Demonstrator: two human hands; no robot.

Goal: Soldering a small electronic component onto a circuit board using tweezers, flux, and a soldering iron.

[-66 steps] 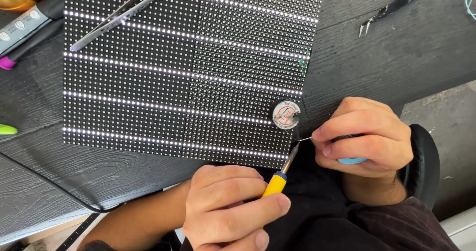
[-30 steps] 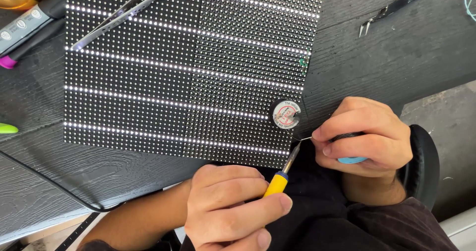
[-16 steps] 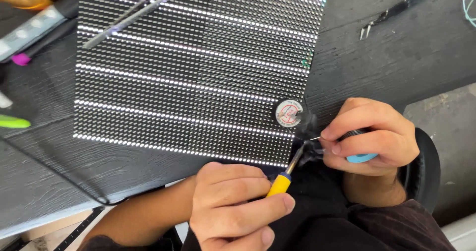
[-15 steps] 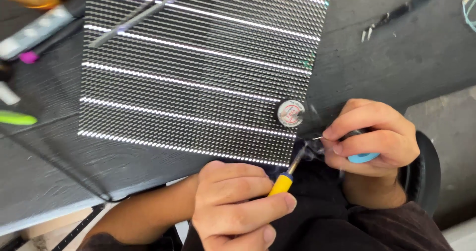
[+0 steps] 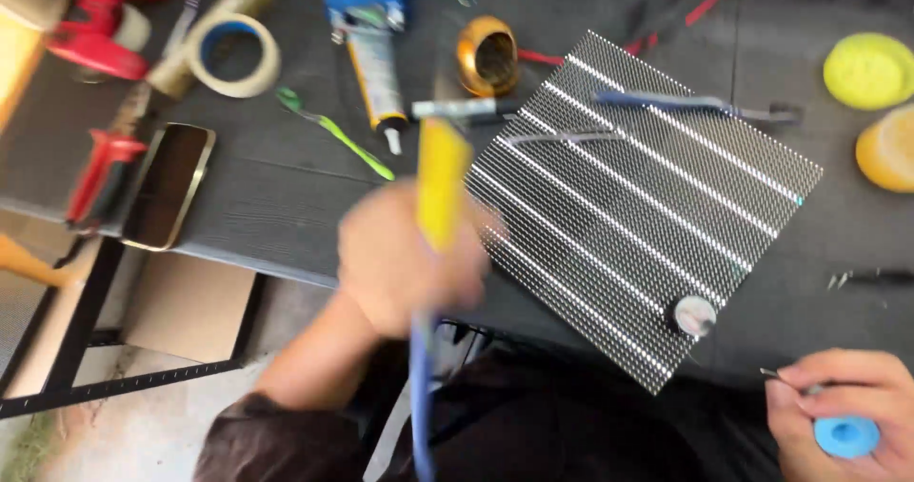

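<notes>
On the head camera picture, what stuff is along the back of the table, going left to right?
Red tool → tape roll → blue tube → gold cup → dotted panel → yellow sponge.

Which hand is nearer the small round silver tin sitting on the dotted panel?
Right. The right hand is just below-right of the tin, off the panel; the left hand, gripping a yellow-handled tool, is farther away beyond the panel's left edge.

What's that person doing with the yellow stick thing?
A person sits at a dark table. Their left hand holds a yellow-handled tool upright, blurred with motion, beside a dotted panel. Their right hand grips a blue spool near the panel's corner. A small round tin sits on the panel.
</notes>
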